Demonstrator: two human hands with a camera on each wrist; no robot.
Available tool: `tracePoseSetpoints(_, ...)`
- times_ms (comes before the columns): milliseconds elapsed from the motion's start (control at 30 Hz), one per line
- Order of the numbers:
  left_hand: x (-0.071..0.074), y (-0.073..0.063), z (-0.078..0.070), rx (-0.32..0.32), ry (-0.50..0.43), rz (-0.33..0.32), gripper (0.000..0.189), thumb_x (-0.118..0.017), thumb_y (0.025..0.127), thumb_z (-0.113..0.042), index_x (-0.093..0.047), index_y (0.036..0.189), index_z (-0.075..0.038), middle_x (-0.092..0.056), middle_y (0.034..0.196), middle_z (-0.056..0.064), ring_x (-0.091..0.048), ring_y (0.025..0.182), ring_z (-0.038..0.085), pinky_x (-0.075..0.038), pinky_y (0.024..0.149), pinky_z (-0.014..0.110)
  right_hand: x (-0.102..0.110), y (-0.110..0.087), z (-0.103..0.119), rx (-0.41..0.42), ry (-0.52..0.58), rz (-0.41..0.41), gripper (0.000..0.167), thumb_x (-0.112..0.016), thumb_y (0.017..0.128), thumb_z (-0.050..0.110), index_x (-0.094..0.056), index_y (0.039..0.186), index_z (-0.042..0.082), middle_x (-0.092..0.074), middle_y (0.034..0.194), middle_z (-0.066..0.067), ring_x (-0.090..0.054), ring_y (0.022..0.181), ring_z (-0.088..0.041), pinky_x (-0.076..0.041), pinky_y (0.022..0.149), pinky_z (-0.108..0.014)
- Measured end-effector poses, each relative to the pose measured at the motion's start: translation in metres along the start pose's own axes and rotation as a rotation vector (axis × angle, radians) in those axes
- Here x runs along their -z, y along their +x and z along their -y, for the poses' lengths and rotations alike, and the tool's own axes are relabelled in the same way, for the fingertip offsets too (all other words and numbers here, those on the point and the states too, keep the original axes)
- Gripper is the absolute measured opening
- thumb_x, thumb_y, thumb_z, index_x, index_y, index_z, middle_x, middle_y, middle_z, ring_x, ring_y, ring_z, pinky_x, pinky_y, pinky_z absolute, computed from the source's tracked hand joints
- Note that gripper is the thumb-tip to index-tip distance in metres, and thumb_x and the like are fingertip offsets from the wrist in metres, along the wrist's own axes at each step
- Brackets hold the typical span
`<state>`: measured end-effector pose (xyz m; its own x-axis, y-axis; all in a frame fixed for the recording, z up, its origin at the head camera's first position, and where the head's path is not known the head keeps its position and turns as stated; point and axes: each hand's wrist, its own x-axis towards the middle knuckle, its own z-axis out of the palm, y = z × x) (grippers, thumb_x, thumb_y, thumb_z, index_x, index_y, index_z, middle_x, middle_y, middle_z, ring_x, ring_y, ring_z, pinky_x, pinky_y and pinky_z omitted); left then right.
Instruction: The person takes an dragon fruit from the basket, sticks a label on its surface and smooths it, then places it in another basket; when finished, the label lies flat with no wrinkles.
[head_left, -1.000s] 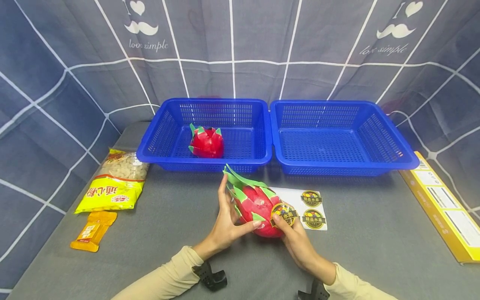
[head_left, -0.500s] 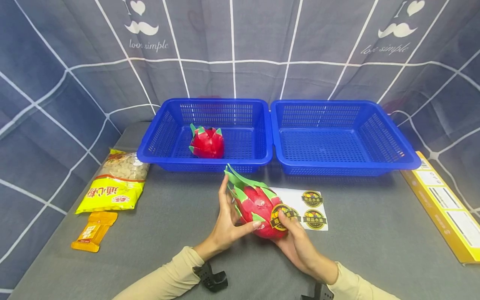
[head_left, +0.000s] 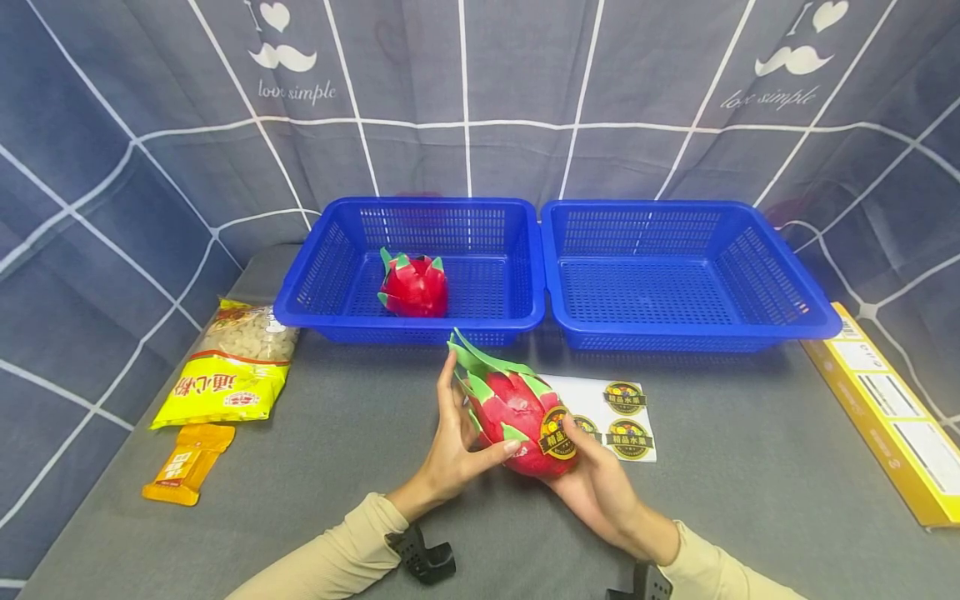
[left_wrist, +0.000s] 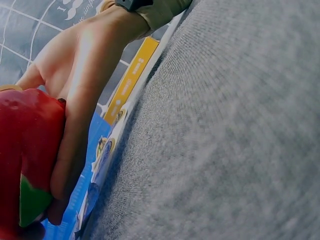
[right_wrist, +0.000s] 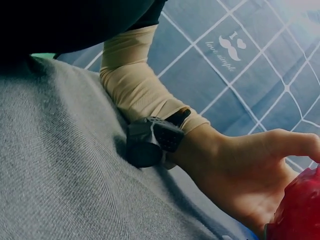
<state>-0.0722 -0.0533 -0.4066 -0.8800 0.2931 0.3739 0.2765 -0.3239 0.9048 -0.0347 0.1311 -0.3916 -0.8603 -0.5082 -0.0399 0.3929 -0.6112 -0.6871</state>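
Held above the grey cloth in the head view is a red dragon fruit [head_left: 513, 408] with green scales. My left hand [head_left: 442, 450] grips its left side, index finger up along the leaves and thumb across the front. My right hand [head_left: 600, 492] holds the lower right side, its thumb at the edge of a round black-and-gold sticker [head_left: 557, 433] on the skin. Behind the fruit lies a white sticker sheet [head_left: 581, 393], partly hidden, with several similar stickers. The left wrist view shows the right hand [left_wrist: 80, 95] against the dragon fruit [left_wrist: 32, 135]; the right wrist view shows the left hand [right_wrist: 245, 175].
At the back stand two blue baskets, the left basket [head_left: 307, 320] with another dragon fruit [head_left: 416, 287] inside and the right basket [head_left: 697, 329]. A pasta bag [head_left: 232, 362] and a small orange packet [head_left: 187, 462] lie left. A long yellow box [head_left: 885, 408] lies right.
My right thumb has slid rightward across the sticker to its edge, baring more of its face, which lies against the fruit. The right hand has shifted slightly right; the left hand stays.
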Motion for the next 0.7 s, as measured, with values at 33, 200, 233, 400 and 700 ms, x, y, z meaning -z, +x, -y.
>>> tracePoseSetpoints(33, 0.0, -0.0001, 0.0, 0.001, 0.001, 0.0, 0.116, -0.071, 0.066, 0.008, 0.009, 0.143, -0.026, -0.019, 0.144, 0.013, -0.035, 0.129, 0.031, -0.044, 0.096, 0.035, 0.0004, 0.0002, 0.0004, -0.001, 0.018, 0.01, 0.042, -0.019, 0.1, 0.029, -0.016, 0.14, 0.016, -0.038, 0.135, 0.006, -0.04, 0.124, -0.009, -0.033, 0.105, -0.033)
tracePoseSetpoints(200, 0.0001, -0.0001, -0.0001, 0.002, 0.005, 0.003, 0.116, -0.071, 0.066, 0.007, 0.009, 0.143, -0.027, -0.019, 0.143, 0.013, -0.036, 0.128, 0.032, -0.045, 0.095, 0.035, 0.003, 0.0006, 0.0014, -0.001, 0.1, 0.049, 0.042, -0.018, 0.1, 0.028, -0.017, 0.14, 0.015, -0.039, 0.137, 0.004, -0.039, 0.126, -0.011, -0.032, 0.107, -0.034)
tracePoseSetpoints(233, 0.0002, 0.0, 0.0003, 0.001, 0.006, 0.003, 0.116, -0.071, 0.066, 0.007, 0.009, 0.143, -0.027, -0.019, 0.143, 0.013, -0.037, 0.128, 0.032, -0.045, 0.095, 0.035, 0.0038, 0.0005, 0.0014, 0.0, 0.117, 0.057, 0.042, -0.018, 0.1, 0.028, -0.017, 0.14, 0.015, -0.039, 0.137, 0.003, -0.039, 0.126, -0.011, -0.032, 0.107, -0.035)
tracePoseSetpoints(400, 0.0014, -0.0003, 0.0024, 0.003, 0.005, -0.001, 0.115, -0.07, 0.067, 0.008, 0.009, 0.143, -0.027, -0.02, 0.142, 0.014, -0.037, 0.127, 0.031, -0.045, 0.095, 0.036, 0.0067, 0.0011, 0.0018, 0.001, 0.212, 0.117, 0.045, -0.015, 0.1, 0.027, -0.01, 0.143, 0.015, -0.032, 0.142, 0.001, -0.034, 0.13, -0.013, -0.028, 0.109, -0.039)
tracePoseSetpoints(700, -0.0001, 0.0008, -0.0018, -0.021, -0.005, 0.0, 0.111, -0.072, 0.071, -0.005, 0.01, 0.144, -0.02, -0.022, 0.138, 0.019, -0.039, 0.126, 0.022, -0.044, 0.097, 0.032, 0.0051, 0.0006, 0.005, -0.019, 0.276, 0.1, 0.047, -0.015, 0.1, 0.024, -0.003, 0.144, 0.014, -0.031, 0.142, 0.0, -0.035, 0.13, -0.014, -0.027, 0.109, -0.04)
